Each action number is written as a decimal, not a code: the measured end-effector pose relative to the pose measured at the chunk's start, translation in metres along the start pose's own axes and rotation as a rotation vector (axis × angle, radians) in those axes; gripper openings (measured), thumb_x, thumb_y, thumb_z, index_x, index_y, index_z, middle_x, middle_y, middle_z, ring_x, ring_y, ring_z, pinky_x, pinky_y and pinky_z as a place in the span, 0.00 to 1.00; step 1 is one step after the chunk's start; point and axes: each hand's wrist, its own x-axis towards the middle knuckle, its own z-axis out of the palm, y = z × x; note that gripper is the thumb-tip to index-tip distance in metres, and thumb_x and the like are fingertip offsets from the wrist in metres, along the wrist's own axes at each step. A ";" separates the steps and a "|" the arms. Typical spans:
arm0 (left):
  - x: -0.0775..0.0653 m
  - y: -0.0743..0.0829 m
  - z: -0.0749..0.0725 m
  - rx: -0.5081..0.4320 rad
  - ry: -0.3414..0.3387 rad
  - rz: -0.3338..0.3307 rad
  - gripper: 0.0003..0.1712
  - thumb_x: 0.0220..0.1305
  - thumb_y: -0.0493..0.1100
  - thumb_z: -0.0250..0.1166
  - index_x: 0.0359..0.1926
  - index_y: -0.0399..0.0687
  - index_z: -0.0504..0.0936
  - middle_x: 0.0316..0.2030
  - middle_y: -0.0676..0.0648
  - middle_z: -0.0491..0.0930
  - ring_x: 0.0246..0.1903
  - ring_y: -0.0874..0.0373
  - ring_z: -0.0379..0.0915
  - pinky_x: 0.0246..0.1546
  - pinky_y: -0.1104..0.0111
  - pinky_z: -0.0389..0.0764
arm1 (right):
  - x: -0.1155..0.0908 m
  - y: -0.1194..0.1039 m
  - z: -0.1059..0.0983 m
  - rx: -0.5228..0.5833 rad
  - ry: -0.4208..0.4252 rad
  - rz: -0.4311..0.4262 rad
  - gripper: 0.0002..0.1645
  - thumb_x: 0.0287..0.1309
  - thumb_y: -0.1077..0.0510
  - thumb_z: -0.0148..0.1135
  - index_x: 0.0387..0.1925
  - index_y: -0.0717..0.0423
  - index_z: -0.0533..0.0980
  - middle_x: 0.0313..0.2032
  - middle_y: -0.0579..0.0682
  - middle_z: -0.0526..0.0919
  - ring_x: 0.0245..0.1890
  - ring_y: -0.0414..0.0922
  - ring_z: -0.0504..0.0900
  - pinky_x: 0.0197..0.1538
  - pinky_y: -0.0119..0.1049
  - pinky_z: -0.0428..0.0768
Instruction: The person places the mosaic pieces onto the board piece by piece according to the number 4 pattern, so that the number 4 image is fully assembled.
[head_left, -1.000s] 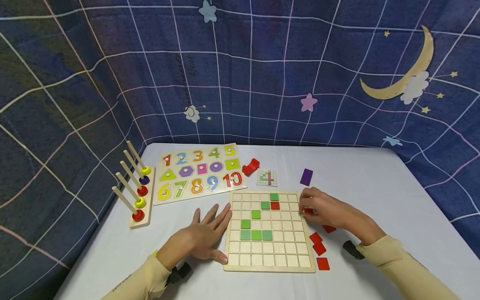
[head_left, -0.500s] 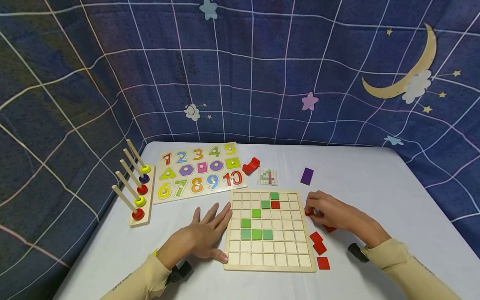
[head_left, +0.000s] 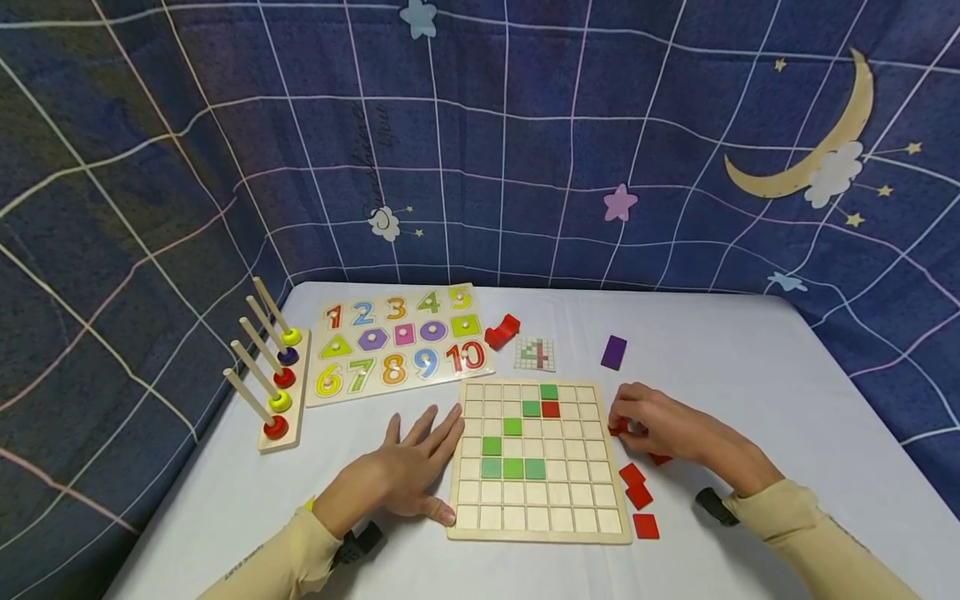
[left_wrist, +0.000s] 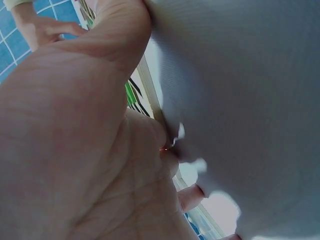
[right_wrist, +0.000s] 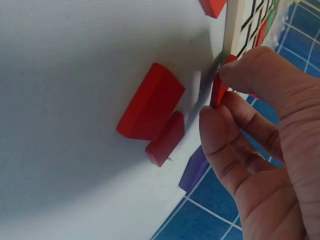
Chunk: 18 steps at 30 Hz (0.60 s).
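Observation:
A square wooden grid board (head_left: 538,535) lies on the white table, with several green tiles (head_left: 513,469) and one red tile (head_left: 551,409) in its cells. My left hand (head_left: 411,473) rests on the table with fingers spread, its thumb and fingertips at the board's left edge. Just off the right edge, my right hand (head_left: 660,423) pinches a red square tile (right_wrist: 218,90) between thumb and fingers, tilted on edge in the right wrist view. More red tiles (head_left: 646,527) lie by the board's right side; some sit partly under that hand (right_wrist: 155,102).
Behind the board lie a small pattern card (head_left: 535,354), a red curved piece (head_left: 502,332) and a purple tile (head_left: 613,352). A number puzzle board (head_left: 397,383) and a peg stand (head_left: 292,433) with coloured rings stand at the left. A dark blue curtain (head_left: 480,167) hangs behind.
My right hand has shifted slightly to the right, away from the board's edge, still with the red tile in its fingers. The left hand has stayed in place.

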 end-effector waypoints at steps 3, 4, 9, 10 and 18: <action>0.001 0.000 0.000 0.002 0.002 -0.002 0.76 0.54 0.81 0.69 0.88 0.52 0.41 0.89 0.51 0.32 0.88 0.44 0.33 0.82 0.30 0.45 | 0.000 -0.003 0.000 -0.012 0.012 -0.011 0.11 0.59 0.69 0.73 0.36 0.50 0.83 0.38 0.44 0.79 0.37 0.39 0.74 0.38 0.28 0.79; 0.001 -0.001 0.000 0.002 0.005 -0.002 0.76 0.53 0.81 0.69 0.88 0.51 0.41 0.89 0.51 0.32 0.88 0.44 0.33 0.82 0.30 0.45 | 0.000 -0.004 -0.001 -0.011 0.013 -0.011 0.11 0.59 0.69 0.73 0.36 0.50 0.83 0.38 0.45 0.79 0.38 0.39 0.74 0.38 0.27 0.79; 0.000 -0.001 0.000 -0.008 0.002 0.003 0.76 0.53 0.81 0.69 0.88 0.52 0.41 0.89 0.52 0.32 0.88 0.44 0.33 0.82 0.30 0.45 | 0.003 -0.010 -0.002 0.016 -0.002 -0.005 0.11 0.61 0.68 0.71 0.38 0.48 0.84 0.40 0.44 0.79 0.40 0.40 0.75 0.41 0.28 0.81; -0.001 -0.001 0.000 -0.009 0.000 0.004 0.76 0.53 0.81 0.69 0.88 0.52 0.41 0.89 0.52 0.32 0.88 0.45 0.33 0.82 0.30 0.45 | 0.004 -0.011 -0.003 0.021 -0.004 -0.006 0.11 0.61 0.68 0.71 0.38 0.48 0.84 0.40 0.44 0.79 0.41 0.40 0.75 0.41 0.29 0.81; -0.002 0.000 -0.002 -0.008 0.010 0.016 0.76 0.54 0.80 0.69 0.88 0.50 0.41 0.89 0.49 0.33 0.88 0.42 0.34 0.81 0.29 0.45 | 0.015 -0.024 0.000 0.043 0.002 -0.056 0.09 0.62 0.68 0.70 0.38 0.51 0.83 0.40 0.45 0.79 0.41 0.40 0.75 0.41 0.29 0.80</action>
